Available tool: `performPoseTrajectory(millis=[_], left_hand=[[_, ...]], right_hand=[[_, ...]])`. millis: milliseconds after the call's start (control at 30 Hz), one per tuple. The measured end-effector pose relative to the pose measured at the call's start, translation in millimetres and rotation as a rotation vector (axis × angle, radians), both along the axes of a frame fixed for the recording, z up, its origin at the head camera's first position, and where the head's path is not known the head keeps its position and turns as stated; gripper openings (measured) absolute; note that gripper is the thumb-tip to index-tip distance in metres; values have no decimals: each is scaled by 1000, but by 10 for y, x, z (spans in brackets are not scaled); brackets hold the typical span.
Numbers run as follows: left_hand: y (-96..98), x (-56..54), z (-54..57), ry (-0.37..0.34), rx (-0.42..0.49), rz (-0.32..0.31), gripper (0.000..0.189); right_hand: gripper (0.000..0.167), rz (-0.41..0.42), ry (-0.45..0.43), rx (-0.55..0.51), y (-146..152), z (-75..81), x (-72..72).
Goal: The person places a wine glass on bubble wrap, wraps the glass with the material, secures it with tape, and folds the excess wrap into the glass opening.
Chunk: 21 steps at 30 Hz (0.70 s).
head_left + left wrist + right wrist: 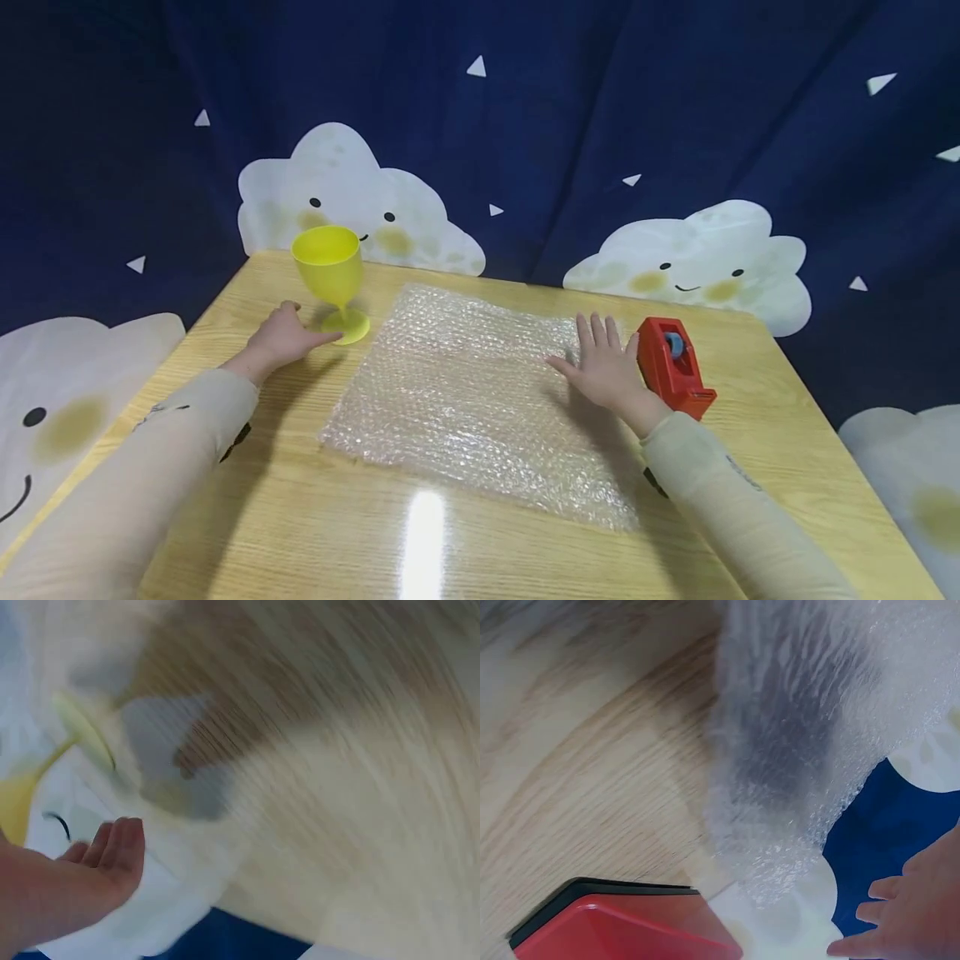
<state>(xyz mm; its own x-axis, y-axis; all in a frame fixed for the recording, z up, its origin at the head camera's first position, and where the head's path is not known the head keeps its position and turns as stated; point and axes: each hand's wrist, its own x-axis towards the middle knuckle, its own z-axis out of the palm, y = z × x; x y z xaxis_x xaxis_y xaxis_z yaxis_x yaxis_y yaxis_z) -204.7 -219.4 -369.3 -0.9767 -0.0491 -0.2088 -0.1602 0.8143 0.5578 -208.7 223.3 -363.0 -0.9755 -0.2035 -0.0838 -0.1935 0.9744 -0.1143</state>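
A yellow plastic goblet (327, 262) stands upright on the table's left side; in the left wrist view its stem and round base (84, 729) show at the left edge. Beside that base is my left hand (281, 337), thumb stretched out and fingers loosely bent, holding nothing. In the head view the thumb tip overlaps the base's edge; whether it touches, I cannot tell. A sheet of clear bubble wrap (480, 400) lies flat in the middle. Over its right part, my right hand (606, 371) is spread with straight fingers, its shadow falling on the wrap.
A red tape dispenser (671, 367) with a blue roll stands just right of my right hand, its side (622, 930) low in the right wrist view. The wooden table (322, 525) ends at a dark blue curtain (525, 125) with smiling clouds.
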Motion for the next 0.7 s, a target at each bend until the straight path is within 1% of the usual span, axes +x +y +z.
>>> performPoseTrajectory(millis=[33,100,167,267,367,467,600,700], left_hand=[[-17,-17,8,0,91,29,102],[-27,-50,22,3,257,73,112],[-7,-76,28,27,367,112,117],[52,-102,24,87,471,153,118],[133,-145,18,154,537,193,116],[207,-224,18,217,584,218,111],[278,-327,31,277,604,250,106],[300,-359,47,303,593,303,101]], right_hand=[[92,1,1,-2,15,4,6],[91,0,2,3,46,7,13],[91,-8,0,5,76,9,15],[92,-23,-12,13,129,-2,19],[91,-30,-17,25,190,-5,44],[89,-28,-7,1,259,2,83],[81,-11,-1,-46,332,25,135],[76,13,-29,-22,353,35,167]])
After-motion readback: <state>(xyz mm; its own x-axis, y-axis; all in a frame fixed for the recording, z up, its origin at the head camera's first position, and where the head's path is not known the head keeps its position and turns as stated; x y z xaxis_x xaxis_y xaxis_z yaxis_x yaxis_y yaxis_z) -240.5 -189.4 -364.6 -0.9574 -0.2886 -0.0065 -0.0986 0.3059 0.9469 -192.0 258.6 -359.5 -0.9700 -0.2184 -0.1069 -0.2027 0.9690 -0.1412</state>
